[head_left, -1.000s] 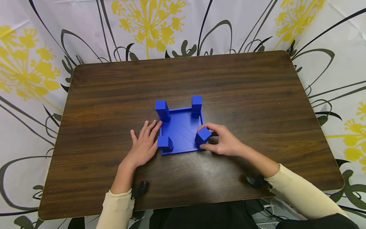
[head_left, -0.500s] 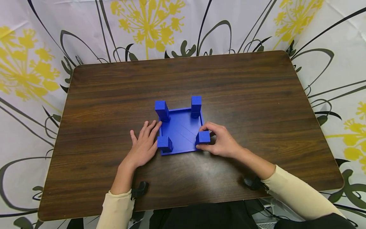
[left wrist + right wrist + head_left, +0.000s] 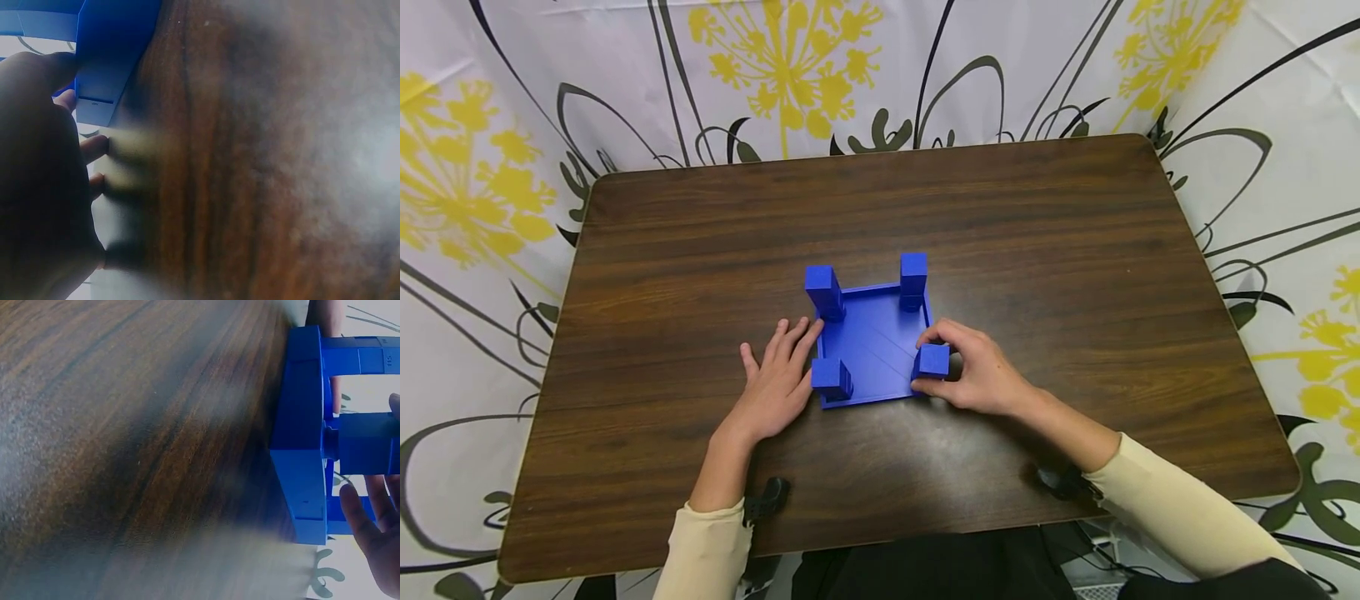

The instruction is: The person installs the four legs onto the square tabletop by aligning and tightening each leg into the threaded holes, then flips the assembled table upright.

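Note:
A square blue tray-like base with a low rim (image 3: 880, 321) lies on the table, with a blue post rising at each corner. Thumb and fingers of my right hand (image 3: 981, 367) pinch the near-right post (image 3: 933, 362). In the right wrist view that post (image 3: 369, 444) stands upright, and a narrower neck (image 3: 331, 440) shows between it and the base. My left hand (image 3: 775, 387) lies flat with fingers spread, against the base's left side beside the near-left post (image 3: 832, 377). The far-left post (image 3: 824, 292) and far-right post (image 3: 913, 282) stand untouched.
The brown wood-grain table (image 3: 1037, 225) has a patterned curtain (image 3: 647, 50) behind it and at both sides. A dark strap-on device (image 3: 767, 500) sits at the left wrist, another (image 3: 1063, 482) at the right. Cables hang below the front edge.
In my right hand the near-right post has turned from an angled position to square with the base. My left hand keeps its place.

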A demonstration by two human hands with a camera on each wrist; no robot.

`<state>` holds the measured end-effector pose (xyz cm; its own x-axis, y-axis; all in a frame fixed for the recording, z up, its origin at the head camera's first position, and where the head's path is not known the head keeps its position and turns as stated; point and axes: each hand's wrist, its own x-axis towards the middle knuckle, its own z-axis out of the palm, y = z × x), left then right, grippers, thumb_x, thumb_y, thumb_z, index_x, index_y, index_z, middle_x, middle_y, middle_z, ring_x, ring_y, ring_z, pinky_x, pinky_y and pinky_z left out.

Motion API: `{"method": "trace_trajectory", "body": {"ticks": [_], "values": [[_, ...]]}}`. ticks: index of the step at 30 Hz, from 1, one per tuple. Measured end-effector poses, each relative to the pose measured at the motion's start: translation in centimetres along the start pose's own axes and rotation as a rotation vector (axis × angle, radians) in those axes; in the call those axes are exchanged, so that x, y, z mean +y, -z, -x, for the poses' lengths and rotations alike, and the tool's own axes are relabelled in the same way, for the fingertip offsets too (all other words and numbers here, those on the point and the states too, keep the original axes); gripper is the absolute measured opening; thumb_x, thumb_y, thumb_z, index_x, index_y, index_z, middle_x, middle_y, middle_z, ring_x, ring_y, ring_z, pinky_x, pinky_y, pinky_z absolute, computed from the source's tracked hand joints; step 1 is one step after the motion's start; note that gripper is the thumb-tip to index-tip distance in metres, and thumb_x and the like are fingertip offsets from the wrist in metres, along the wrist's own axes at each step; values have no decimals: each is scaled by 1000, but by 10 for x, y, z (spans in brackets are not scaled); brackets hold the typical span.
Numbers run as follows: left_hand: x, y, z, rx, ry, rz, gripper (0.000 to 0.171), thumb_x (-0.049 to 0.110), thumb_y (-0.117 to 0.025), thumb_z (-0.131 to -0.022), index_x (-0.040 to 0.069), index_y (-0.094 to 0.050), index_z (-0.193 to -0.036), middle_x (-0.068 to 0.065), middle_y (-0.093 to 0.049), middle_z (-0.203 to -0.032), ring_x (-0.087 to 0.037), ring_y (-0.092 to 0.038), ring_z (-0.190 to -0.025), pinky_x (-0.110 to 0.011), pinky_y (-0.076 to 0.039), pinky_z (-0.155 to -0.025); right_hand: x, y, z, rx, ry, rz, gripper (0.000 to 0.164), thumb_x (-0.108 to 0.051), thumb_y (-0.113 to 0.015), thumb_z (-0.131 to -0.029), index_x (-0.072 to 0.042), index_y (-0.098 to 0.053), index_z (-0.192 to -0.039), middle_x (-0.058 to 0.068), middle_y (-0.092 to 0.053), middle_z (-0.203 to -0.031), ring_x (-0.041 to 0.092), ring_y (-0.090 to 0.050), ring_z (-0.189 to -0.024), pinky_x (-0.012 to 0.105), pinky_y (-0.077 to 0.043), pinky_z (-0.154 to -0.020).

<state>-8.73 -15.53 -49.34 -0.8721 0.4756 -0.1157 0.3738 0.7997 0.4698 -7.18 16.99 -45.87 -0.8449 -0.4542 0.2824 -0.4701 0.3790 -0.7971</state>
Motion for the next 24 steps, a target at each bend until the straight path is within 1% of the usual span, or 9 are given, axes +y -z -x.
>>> {"method": "trace_trajectory", "body": {"ticks": [3,6,11,13,15,17,19,22,24], "values": [[0,0,0,0,2,3,59,32,-34,-105,28,-11,-159,-9,-14,-163,-34,1,-149,-74,12,-100,0,1,0,-35,0,-1,48,-24,-88,-74,-15,-62,-114,-3,-61,-105,14,-59,-99,36,-50,-84],[0,0,0,2,-1,-1,58,33,-33,-105,28,-11,-159,-10,-14,-163,-35,0,-149,-74,12,-100,1,4,-1,-79,-4,-39,54,-23,-87,-76,-16,-60,-122,2,-61,-113,15,-56,-108,42,-48,-89],[-1,-1,0,3,-7,-6,58,35,-32,-106,29,-10,-159,-9,-13,-163,-34,1,-149,-74,12,-101,3,11,-2,-175,-2,-150,66,-9,-82,-78,-15,-53,-136,11,-57,-130,18,-50,-124,50,-42,-99],[-1,-1,0,3,-8,-5,58,35,-32,-106,29,-10,-159,-9,-13,-163,-34,1,-149,-74,12,-101,4,13,-3,-223,1,-203,70,-1,-79,-79,-11,-48,-141,12,-54,-136,21,-46,-130,50,-39,-104],[-1,0,1,4,-9,-1,58,35,-32,-106,29,-10,-159,-9,-13,-163,-34,1,-149,-74,12,-100,3,15,-3,-274,-5,-248,73,5,-74,-80,-9,-44,-145,10,-51,-141,21,-42,-135,48,-36,-107],[-1,0,1,6,-10,3,58,35,-31,-106,29,-10,-159,-9,-13,-163,-35,1,-149,-74,12,-100,3,17,-3,-322,-15,-292,74,9,-71,-81,-7,-41,-147,8,-49,-144,22,-40,-137,46,-33,-110],[-1,-1,1,8,-9,1,57,37,-31,-106,29,-10,-159,-9,-14,-163,-35,0,-149,-74,12,-100,2,18,-3,-356,-29,-310,73,11,-68,-82,-8,-40,-147,5,-48,-145,21,-40,-137,44,-32,-110],[-2,-1,1,5,-7,-1,57,39,-30,-106,30,-9,-159,-9,-13,-163,-35,1,-149,-74,13,-100,2,18,-2,-379,-45,-334,68,9,-66,-85,-10,-43,-146,3,-50,-144,19,-43,-135,43,-33,-110],[-2,-1,1,1,-6,-1,58,41,-29,-106,30,-9,-159,-9,-13,-163,-34,1,-149,-74,13,-100,-2,19,-3,-383,-54,-337,64,9,-65,-86,-9,-45,-144,4,-52,-142,21,-45,-133,44,-34,-109]]}}
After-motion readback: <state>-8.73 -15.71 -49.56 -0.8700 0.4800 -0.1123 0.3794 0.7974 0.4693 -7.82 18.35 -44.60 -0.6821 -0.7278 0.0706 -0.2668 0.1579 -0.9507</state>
